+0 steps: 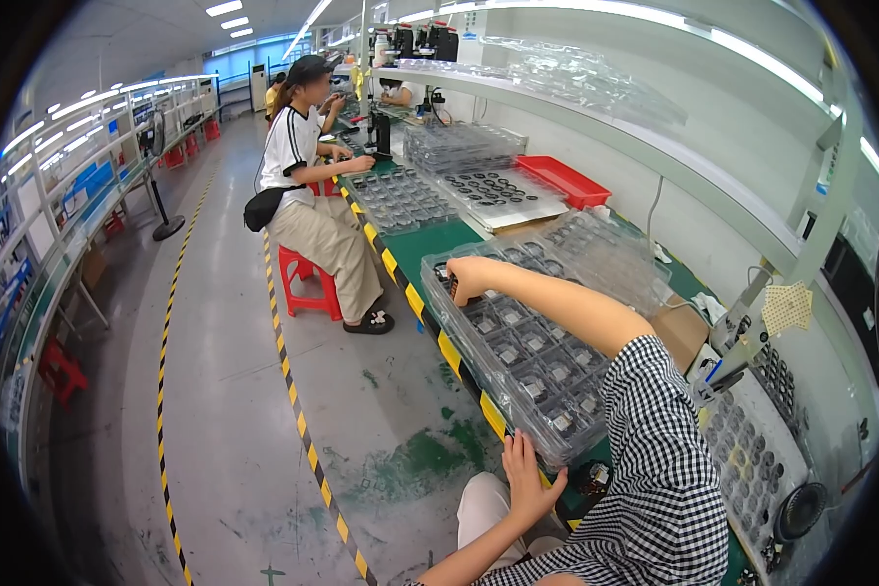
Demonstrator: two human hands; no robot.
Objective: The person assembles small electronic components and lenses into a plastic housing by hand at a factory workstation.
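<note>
A stack of clear plastic trays (547, 454) lies along the front edge of the green workbench. Its square compartments hold several small dark parts with pale centres (534, 388). My right arm reaches across the trays, and my right hand (471, 280) is at their far left corner. Its fingers are curled down at a compartment there, pinched by a dark item that I cannot make out. At the near end, my left hand (529, 488) rests against the tray corner, fingers stretched and thumb apart. Beside that corner, a small round dark part with a pale piece (593, 478) lies on the bench.
A person (298, 166) sits on a red stool (308, 283) farther along the bench, hands over it. Another filled tray (400, 200), a red bin (562, 182) and stacked clear trays (464, 146) stand beyond. At right are a board of round parts (752, 464) and a shelf post (820, 186).
</note>
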